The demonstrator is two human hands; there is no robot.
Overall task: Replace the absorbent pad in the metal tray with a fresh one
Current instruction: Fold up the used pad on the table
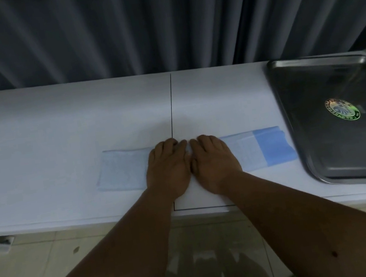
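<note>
A long folded pad [258, 148], pale blue with a darker blue band at its right end, lies flat on the white table [56, 134] near the front edge. My left hand [168, 167] and my right hand [213, 161] press side by side on its middle, palms down, fingers bent at the far edge. The pad's centre is hidden under them. The metal tray [337, 152] sits at the right, its left rim just beside the pad's blue end. No pad lies in it; a round shiny sticker [342, 109] shows on its bottom.
Dark grey curtains [135, 26] hang behind the table. A thin seam [172, 106] runs across the tabletop towards my hands. Tiled floor shows below the front edge. The tray's right part runs out of view.
</note>
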